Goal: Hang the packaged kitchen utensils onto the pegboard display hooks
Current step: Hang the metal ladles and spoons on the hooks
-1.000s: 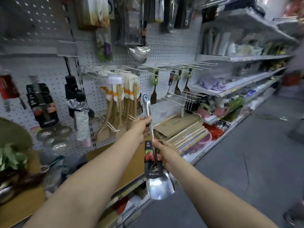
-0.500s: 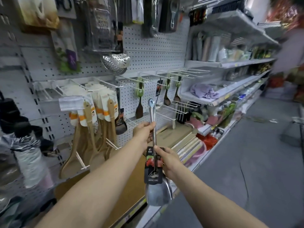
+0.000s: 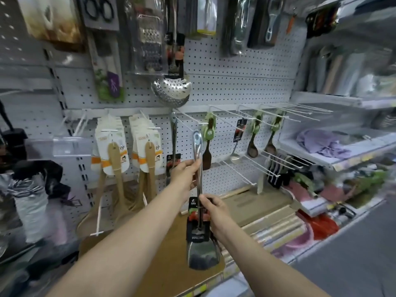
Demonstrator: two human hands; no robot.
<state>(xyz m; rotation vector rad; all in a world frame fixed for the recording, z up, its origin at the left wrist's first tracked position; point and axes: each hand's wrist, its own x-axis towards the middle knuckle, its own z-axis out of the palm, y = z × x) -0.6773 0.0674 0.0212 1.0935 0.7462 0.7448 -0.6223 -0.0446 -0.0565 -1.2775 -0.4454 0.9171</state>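
One steel spatula [image 3: 198, 189] held upright before pegboard [image 3: 235, 82], left hand [image 3: 184, 174] gripped its upper handle, right hand [image 3: 211, 207] pinched handle at label card, hanging hole short of white hook [image 3: 188, 118], two wooden-spatula stacks [image 3: 130, 151] hung left.

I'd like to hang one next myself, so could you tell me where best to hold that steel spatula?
Grip the steel spatula on its bare shaft from the sides, as the left hand and right hand do. It stands upright, so this leaves the hanging hole free for a hook.
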